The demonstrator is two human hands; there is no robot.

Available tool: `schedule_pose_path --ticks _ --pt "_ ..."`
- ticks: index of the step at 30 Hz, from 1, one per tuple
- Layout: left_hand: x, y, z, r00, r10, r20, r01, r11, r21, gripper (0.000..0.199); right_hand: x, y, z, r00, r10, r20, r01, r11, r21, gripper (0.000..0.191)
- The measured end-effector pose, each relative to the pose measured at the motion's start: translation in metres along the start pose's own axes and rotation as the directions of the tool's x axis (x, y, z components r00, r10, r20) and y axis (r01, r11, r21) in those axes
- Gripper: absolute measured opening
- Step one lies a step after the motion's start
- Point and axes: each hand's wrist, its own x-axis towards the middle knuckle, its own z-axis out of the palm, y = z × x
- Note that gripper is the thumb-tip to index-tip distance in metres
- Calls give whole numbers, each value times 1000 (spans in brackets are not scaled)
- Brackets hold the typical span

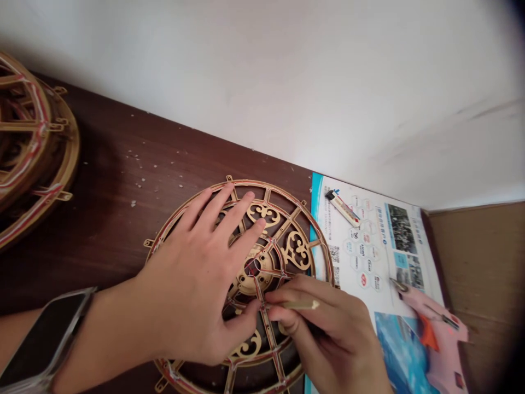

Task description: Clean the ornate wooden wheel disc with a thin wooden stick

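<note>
A laser-cut wooden wheel lies flat on the table, with scrollwork inside a spoked rim and red-brown glue or tape along its joints. My left hand presses on it with spread fingers, covering its hub side and holding nothing in its fingers. A smartwatch sits on that wrist. My right hand pinches a thin pale wooden stick, whose far end reaches a spoke near the hub, close to my left thumb. The lower part of the wheel is partly hidden under both hands.
The dark brown wooden table carries pale crumbs. A second wooden ring assembly stands at the far left. On the right lie a printed leaflet, a small marker-like tool and a pink object. A white wall borders the table.
</note>
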Motion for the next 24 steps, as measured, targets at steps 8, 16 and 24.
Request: schedule_pose_path --ticks 8,16,24 --pt "-4 5 4 1000 2 10 -3 1000 19 95 -1 -1 2 999 43 17 -43 998 35 27" --pt "-3 7 8 999 -17 41 14 998 62 95 -4 0 5 996 90 8 -90 994 57 36" --pt "-1 8 12 999 -28 37 23 991 130 85 -6 -2 2 982 187 31 -189 975 115 33"
